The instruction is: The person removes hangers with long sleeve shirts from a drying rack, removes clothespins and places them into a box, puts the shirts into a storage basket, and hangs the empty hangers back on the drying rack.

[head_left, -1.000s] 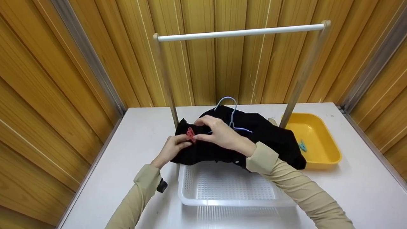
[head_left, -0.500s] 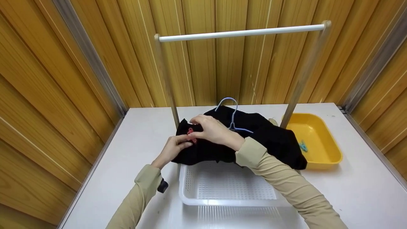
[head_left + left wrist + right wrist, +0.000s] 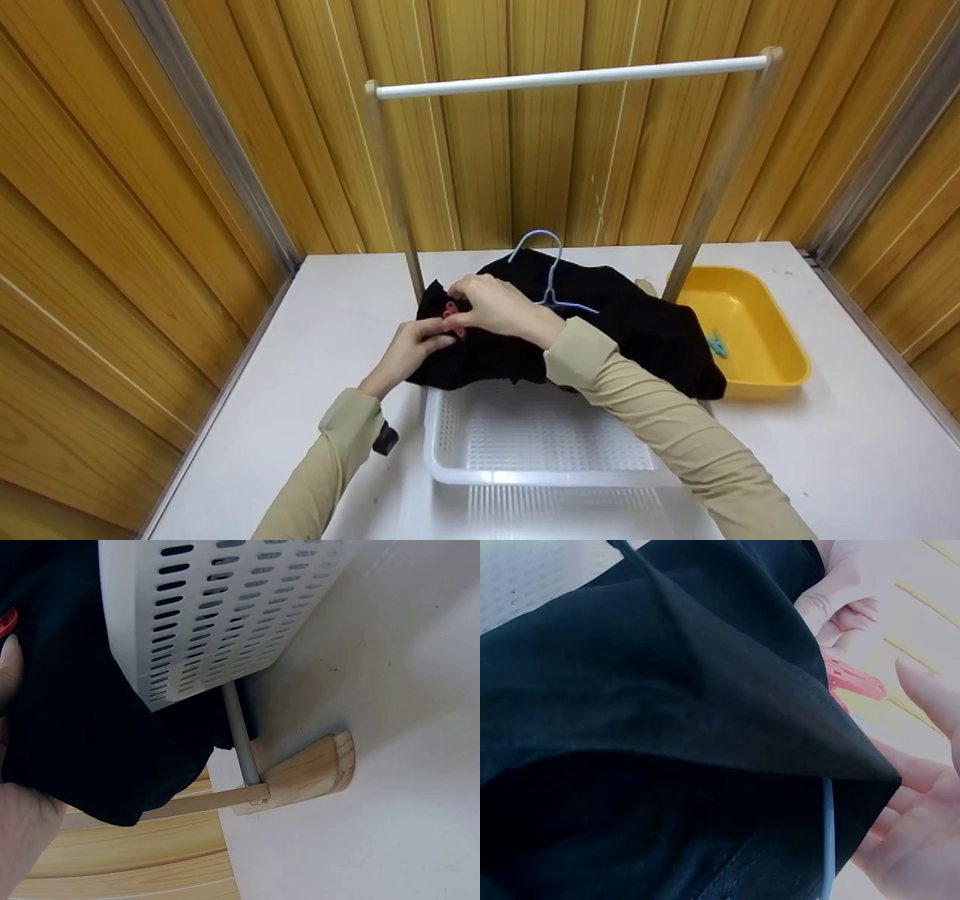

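A black garment (image 3: 495, 360) with a light blue wire hanger (image 3: 553, 274) in it lies over the back of a white basket. My left hand (image 3: 401, 356) grips the garment's left part; its fingertips are by a red clothespin (image 3: 450, 309). In the left wrist view, a fingertip (image 3: 10, 664) lies on the black cloth just below that clothespin. My right hand (image 3: 499, 307) reaches over the garment from the right. In the right wrist view, its thumb (image 3: 930, 690) stands apart from the clothespin, while its fingers extend behind the garment's edge. The clothespin's far end is hidden.
The white perforated basket (image 3: 559, 476) stands in front, under the garment. A rack with a white crossbar (image 3: 570, 77) rises behind, its wooden posts on either side. To the right, a yellow tray (image 3: 780, 322) holds a teal clothespin (image 3: 717, 343). Wood-panelled walls enclose the white table.
My right hand has moved left and closer to the red clothespin, covering more of it. The left hand keeps nearly the same place, and the garment has hardly shifted.
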Demonstrator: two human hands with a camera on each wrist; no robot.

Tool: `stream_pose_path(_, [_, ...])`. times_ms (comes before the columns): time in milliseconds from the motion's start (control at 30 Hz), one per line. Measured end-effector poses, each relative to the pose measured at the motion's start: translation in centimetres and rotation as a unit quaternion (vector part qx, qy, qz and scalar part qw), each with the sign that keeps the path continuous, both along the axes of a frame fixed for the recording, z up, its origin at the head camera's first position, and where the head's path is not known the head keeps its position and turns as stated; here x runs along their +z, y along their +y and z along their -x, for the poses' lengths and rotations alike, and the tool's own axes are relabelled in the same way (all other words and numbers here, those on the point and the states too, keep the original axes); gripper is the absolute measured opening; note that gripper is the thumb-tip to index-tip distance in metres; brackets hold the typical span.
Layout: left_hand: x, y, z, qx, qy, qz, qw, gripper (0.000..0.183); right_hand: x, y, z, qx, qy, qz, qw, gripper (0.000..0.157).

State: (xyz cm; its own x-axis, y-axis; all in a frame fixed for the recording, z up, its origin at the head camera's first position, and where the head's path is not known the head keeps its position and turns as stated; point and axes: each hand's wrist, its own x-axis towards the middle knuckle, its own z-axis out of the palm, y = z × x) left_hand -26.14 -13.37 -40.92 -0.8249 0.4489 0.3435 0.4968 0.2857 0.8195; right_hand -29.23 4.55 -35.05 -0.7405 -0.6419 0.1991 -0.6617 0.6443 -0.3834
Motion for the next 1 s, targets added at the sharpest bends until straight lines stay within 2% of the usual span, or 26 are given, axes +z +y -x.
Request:
stream_pose_path(200, [0.1, 0.1, 0.2, -0.014, -0.005, -0.008, 0.9999, 0.015, -0.3, 0.0, 0.4, -0.003, 0.003, 0.007, 1.0, 0.027])
stream_pose_path(567, [-0.1, 0.2, 0.2, -0.008, 0.002, -0.007, 0.9999, 0.014, -0.8, -0.1, 0.5, 0.011, 0.006, 0.031, 0.999, 0.018])
stream_pose_path(833, [-0.2, 0.2, 0.1, -0.003, 0.003, -0.005, 1.0, 0.014, -1.1, -0.4, 0.4, 0.065, 0.011, 0.097, 0.993, 0.011])
stream_pose_path(1000, [-0.1, 0.0, 0.0, 0.0, -0.01, -0.005, 0.9999, 0.018, -1.1, -0.4, 0.2, 0.09, 0.058, 0.119, 0.987, 0.006])
